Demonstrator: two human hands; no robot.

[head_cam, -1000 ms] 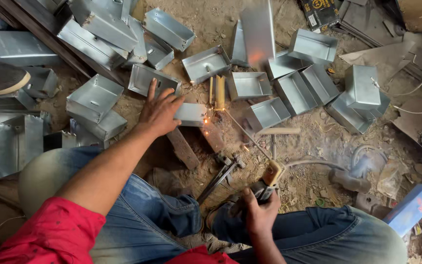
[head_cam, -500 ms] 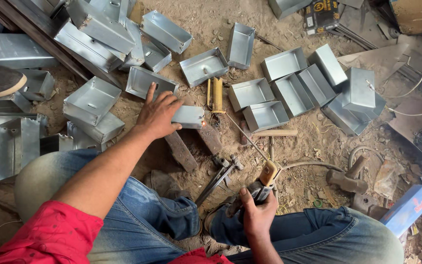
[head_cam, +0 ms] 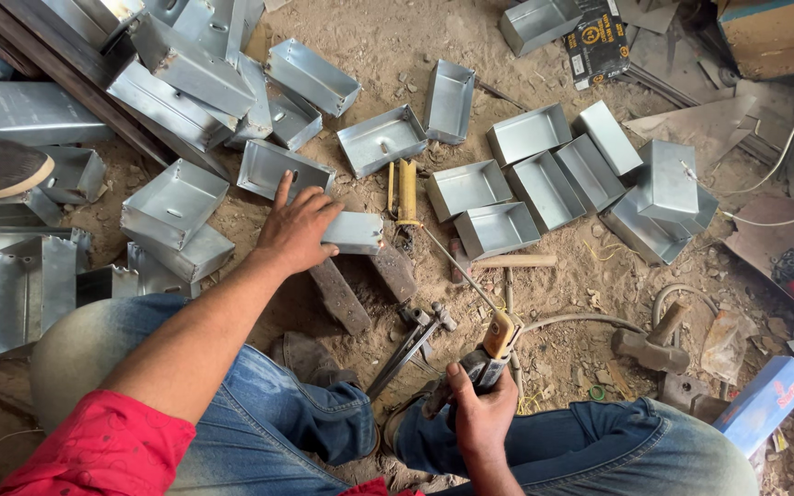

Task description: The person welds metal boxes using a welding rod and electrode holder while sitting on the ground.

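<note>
Lying lower right: blue carton

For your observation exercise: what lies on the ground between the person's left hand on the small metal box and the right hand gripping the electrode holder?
In the head view, between the left hand and right hand lie a flat metal bar and dark tongs on sandy ground.

left arm: bare, stretched forward from a red sleeve | left hand: palm down, fingers spread, index pointing ahead, pressed flat | right hand: low between the knees, fingers curled tight in a fist grip, thumb on top | legs: in jeans, knees bent and apart
</note>
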